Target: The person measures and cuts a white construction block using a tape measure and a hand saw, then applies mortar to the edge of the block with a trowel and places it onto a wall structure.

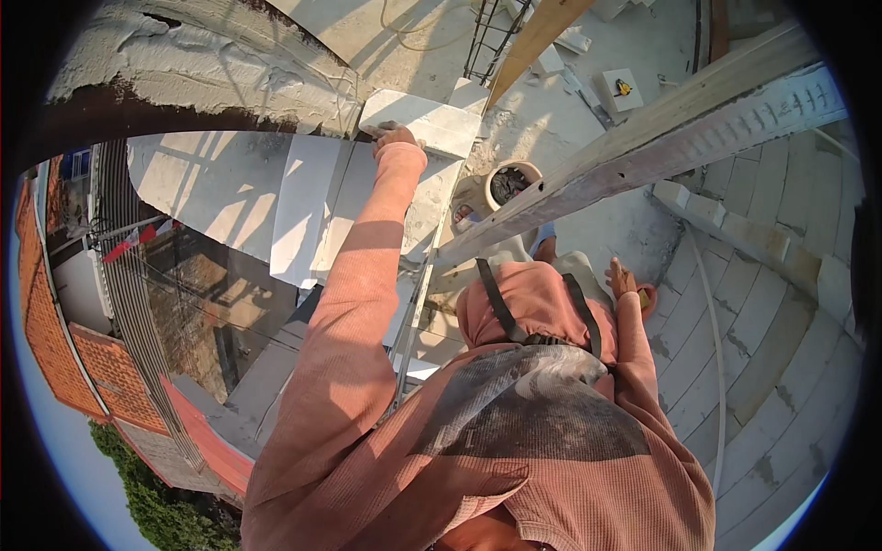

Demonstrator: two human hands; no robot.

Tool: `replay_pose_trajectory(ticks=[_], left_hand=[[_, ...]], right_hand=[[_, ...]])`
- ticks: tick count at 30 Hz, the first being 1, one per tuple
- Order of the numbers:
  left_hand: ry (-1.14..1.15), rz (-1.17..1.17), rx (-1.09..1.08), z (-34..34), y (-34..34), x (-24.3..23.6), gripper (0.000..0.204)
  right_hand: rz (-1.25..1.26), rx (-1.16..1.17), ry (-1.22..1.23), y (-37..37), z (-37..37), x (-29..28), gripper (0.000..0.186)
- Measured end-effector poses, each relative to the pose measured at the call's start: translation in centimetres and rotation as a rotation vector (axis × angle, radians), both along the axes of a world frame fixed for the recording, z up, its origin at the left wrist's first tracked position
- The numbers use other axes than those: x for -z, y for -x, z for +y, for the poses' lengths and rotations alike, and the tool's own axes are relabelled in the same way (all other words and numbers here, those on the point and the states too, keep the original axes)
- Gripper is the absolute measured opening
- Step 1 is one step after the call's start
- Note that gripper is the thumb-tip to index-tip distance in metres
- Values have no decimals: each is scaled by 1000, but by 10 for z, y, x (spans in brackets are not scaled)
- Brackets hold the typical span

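My left hand (395, 136) is at the top centre, its fingers curled on the edge of a pale rectangular block (427, 118) atop the wall, beside a plaster-smeared beam (202, 69). My right hand (621, 275) is lower right, beside my body, fingers apart and holding nothing visible. An orange and yellow object (647, 298), too hidden to name, shows just behind that forearm. Between my arms stands a long, slanting post (570, 184). A bucket (512, 184) with dark contents sits on the floor below, near my feet.
A steel rebar cage (485, 41) and wooden plank (522, 46) rise at the top. A block with a small yellow tool (622, 90) lies at upper right. A block wall (772, 367) fills the right. On the left, the wall's edge drops toward tiled roofs (41, 303) and corrugated sheeting.
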State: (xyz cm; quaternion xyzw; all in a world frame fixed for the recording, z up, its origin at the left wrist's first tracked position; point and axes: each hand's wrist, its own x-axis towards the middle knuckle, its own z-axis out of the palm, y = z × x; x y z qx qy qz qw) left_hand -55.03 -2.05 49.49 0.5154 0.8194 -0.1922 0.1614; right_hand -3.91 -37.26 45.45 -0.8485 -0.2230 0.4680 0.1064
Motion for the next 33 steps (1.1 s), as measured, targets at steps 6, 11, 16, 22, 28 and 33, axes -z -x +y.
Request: replay_pose_trajectory(ticks=[6,11,16,22,28,33], left_hand=[[159,-152,-16,10,-1,-24,94],[182,-152,-14,11,-6,-22,112],[149,-154,-26,11,6,-4,101],[162,-153,-13,10,-5,-25,72],[160,-126,-1,10,-2,-19,69],[176,-126,-7,9,5,-10,88]], right_hand=[[9,32,21,-2,4,-3,92],[12,20,41,-5,-5,5,96],[85,46,47,6,8,-9,96],[4,42,42,4,2,-1,95],[15,32,25,2,2,9,93],[109,-33,140,2,17,-2,95]])
